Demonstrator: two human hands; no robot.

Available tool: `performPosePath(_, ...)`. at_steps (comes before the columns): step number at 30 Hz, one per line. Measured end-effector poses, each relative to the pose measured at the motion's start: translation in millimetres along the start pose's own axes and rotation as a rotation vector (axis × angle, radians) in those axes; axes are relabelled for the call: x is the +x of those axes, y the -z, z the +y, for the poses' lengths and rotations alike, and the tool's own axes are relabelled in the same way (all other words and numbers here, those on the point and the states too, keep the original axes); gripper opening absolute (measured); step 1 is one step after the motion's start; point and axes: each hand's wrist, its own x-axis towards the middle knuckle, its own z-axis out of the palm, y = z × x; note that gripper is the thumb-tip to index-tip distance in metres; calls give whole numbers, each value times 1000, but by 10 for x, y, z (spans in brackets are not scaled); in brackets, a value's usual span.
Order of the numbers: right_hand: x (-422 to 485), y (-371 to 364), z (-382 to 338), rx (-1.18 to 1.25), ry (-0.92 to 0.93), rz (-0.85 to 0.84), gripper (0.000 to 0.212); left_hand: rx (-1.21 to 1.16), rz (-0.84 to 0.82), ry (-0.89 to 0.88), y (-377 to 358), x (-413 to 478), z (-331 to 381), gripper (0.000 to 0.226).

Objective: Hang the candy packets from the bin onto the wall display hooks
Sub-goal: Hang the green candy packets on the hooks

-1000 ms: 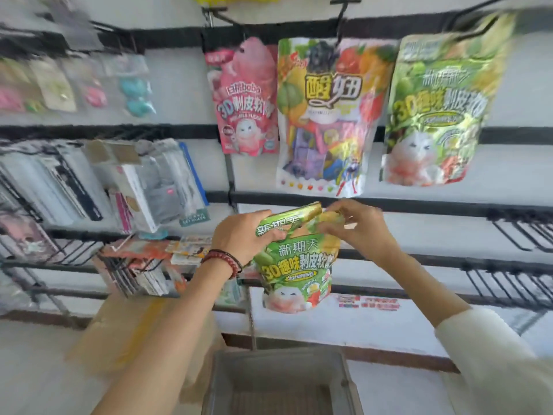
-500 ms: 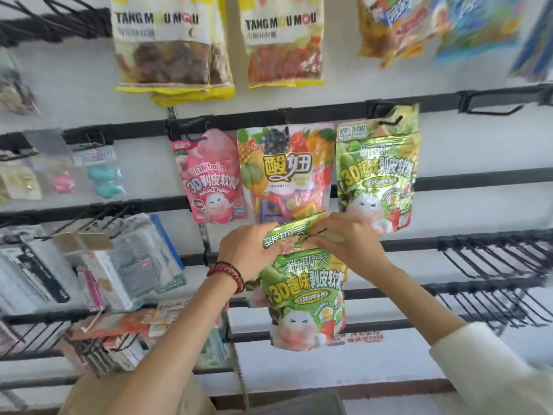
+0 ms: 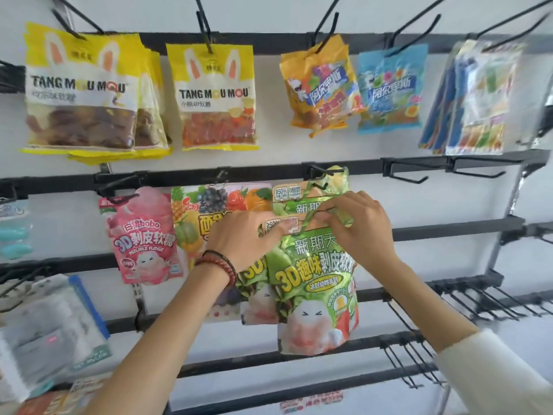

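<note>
1. Pink packet [image 3: 143,238] hangs on the wall at 9 o'clock from my left hand [image 3: 242,238].
2. Left hand: fingers curled, pinching the top-left corner of the green packet [image 3: 314,283].
3. Green packet: upright, body hanging toward 6 o'clock, overlapping a matching hung packet [image 3: 311,193].
4. Right hand [image 3: 359,232]: pinching the packet's top-right edge. Hook [image 3: 321,170] sits at 12 o'clock.

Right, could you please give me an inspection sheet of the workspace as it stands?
Surface: white wall with black rails.
Job's things: green candy packet held up before a matching packet hung on a hook.
Clutter: pink packet, yellow packets, others hanging.
Grippers: left hand and right hand, fingers pinching the green packet's top.
Cables: nothing seen.
Surroundings: boxed goods at lower left.
</note>
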Motion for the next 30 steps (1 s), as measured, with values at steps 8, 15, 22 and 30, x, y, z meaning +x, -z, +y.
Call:
performPosePath(8,292,61,168,30,-86,92,9,-85,107,111,-50,209,184,59)
performPosePath(15,413,27,251,51,-100,23,12,-35,138,107,21,361,169,59)
performPosePath(22,496,8,299,60,-180,-65,15,47,118,72,-5,494,183,55)
performPosePath(30,494,-89,266,-48,-273,2,11,40,80,103,-108,416,-22,60)
